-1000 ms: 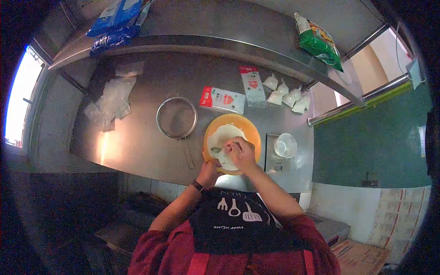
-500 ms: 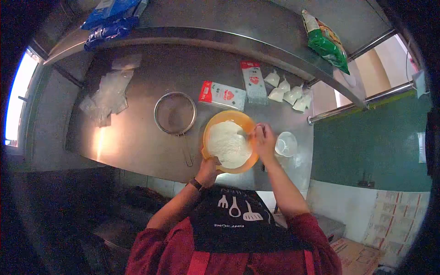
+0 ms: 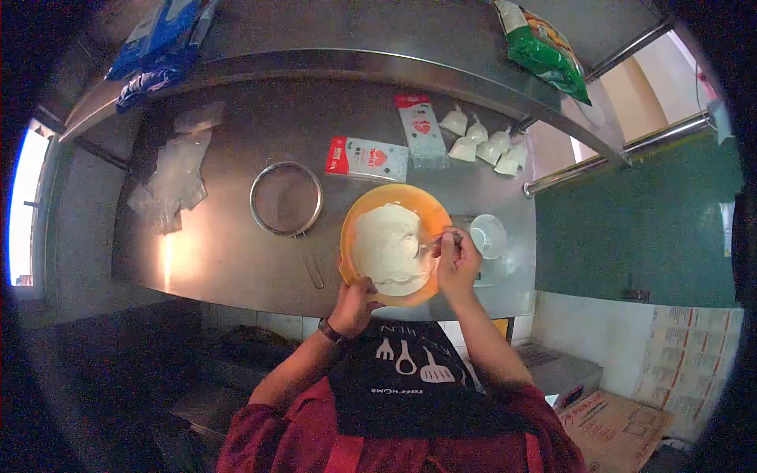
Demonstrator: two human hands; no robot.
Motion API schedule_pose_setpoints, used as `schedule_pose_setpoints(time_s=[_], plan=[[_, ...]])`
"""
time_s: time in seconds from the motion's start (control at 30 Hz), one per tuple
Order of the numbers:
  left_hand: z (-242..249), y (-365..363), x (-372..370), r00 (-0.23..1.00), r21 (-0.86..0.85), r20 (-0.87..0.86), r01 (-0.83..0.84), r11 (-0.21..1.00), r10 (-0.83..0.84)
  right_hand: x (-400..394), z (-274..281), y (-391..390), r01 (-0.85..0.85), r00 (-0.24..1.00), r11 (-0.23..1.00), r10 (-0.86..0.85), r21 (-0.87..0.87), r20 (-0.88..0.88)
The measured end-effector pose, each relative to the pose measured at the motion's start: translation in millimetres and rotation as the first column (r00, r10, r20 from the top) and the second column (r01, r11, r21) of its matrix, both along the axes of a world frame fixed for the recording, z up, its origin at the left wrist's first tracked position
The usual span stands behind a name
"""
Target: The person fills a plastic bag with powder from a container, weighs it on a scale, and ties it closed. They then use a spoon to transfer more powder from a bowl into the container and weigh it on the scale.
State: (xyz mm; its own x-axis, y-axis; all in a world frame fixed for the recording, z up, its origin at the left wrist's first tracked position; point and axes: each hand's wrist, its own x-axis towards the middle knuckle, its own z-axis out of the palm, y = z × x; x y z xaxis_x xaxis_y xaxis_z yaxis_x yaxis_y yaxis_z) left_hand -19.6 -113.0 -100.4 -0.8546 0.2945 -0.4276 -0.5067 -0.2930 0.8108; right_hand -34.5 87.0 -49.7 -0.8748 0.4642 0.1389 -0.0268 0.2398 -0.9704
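Note:
An orange bowl (image 3: pixel 434 206) of white powder (image 3: pixel 386 244) that looks like flour is in front of me, near the counter's front edge. My left hand (image 3: pixel 355 306) is closed on its near left rim, thumb over the edge. At the right rim, my right hand (image 3: pixel 459 260) pinches what looks like a spoon (image 3: pixel 424 247); its far end dips into the powder and is mostly hidden. Just beyond that hand stands a clear plastic cup (image 3: pixel 488 236). To the left lies a round metal sieve (image 3: pixel 254 197) with its handle toward me.
Two red-and-white packets (image 3: pixel 367 158) of plastic bags lie behind the bowl, beside several small tied bags of white powder (image 3: pixel 464 148). Loose clear bags (image 3: pixel 175 177) are on the left of the steel counter (image 3: pixel 225 264). A raised shelf (image 3: pixel 339 59) spans the back, bearing blue and green packages.
My right hand has moved slightly down and the powder near it is more hollowed on the right. The bowl sits a little nearer, and the whole view has shifted.

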Motion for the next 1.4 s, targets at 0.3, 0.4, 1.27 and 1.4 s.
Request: schedule_pose_setpoints(time_s=[0.3, 0.4, 1.27, 1.4], plan=[[50, 32, 2, 0.934, 0.081, 0.353, 0.034, 0.996, -0.060, 29, 38, 32, 0.003, 0.993, 0.999, -0.007, -0.036, -0.115], [56, 39, 11, 0.946, 0.150, 0.301, 0.079, 0.986, -0.121, 19, 46, 64, -0.024, 0.978, 0.986, 0.057, 0.163, -0.202], [102, 153, 112, 0.917, 0.069, 0.229, -0.350, 0.934, 0.327, 56, 29, 144, -0.433, 0.876, 0.820, 0.480, -0.375, 0.039], [94, 158, 120, 0.920, 0.042, 0.283, -0.293, 0.955, 0.270, 58, 30, 160, -0.341, 0.904, 0.815, 0.422, -0.469, 0.076]])
